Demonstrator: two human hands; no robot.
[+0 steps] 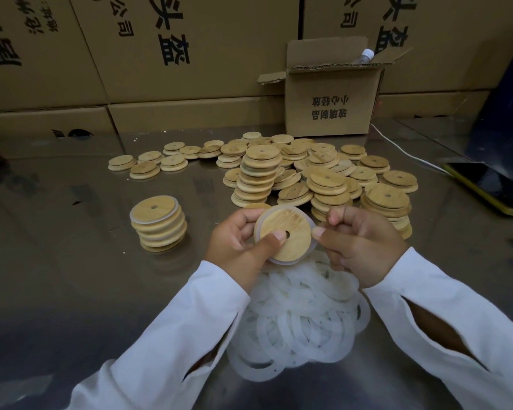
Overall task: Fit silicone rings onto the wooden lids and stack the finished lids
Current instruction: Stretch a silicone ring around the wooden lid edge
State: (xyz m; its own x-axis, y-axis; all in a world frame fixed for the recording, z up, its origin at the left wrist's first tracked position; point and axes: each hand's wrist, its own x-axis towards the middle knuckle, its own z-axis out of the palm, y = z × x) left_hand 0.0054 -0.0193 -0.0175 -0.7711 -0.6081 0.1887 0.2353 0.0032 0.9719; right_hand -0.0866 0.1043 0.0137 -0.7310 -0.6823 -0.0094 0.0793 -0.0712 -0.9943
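Facing a wall of printed cardboard cartons point(190, 54), I worked at a steel worktop point(71, 291). Across its far middle lay bare wooden lids point(308, 164), heaped and stacked, in front of a small open box point(329, 105). A heap of white silicone rings point(296, 321) sat under my wrists. The stack of finished lids point(159, 224) stood apart to the left. My left hand point(237, 241) gripped one wooden lid point(290, 232) above the rings, thumb by its hole, while my right hand point(359, 247) pinched the silicone ring point(282, 263) at the lid's right edge.
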